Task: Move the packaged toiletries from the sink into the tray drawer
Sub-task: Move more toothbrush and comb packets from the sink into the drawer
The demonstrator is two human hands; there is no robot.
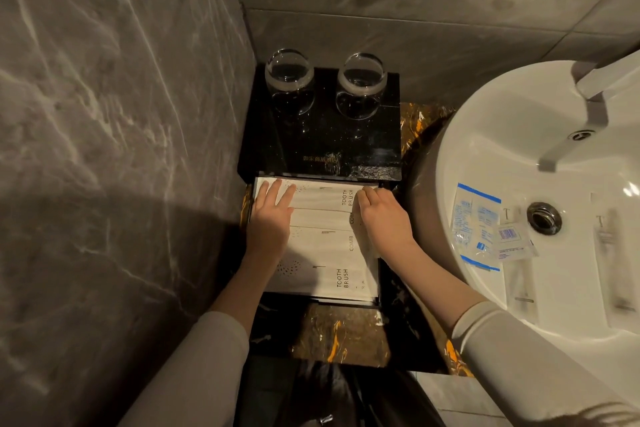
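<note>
White packets (325, 243) in drawer, partly hidden under both hands.

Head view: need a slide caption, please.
Both hands, left and right, flatten packets in the tray drawer; more toiletries wait in the sink.

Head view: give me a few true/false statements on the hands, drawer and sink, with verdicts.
1. Both hands rest on packets in the open tray drawer. True: left hand, right hand.
2. The sink is empty. False: clear and blue-edged packets lie in it beside the drain.
3. Two glasses stand on the black box behind the drawer. True.
4. The drawer packets read SOAP. False: TOOTH BRUSH and COMB.
5. The right hand holds a packet over the sink. False: it lies on the drawer packets.
</note>
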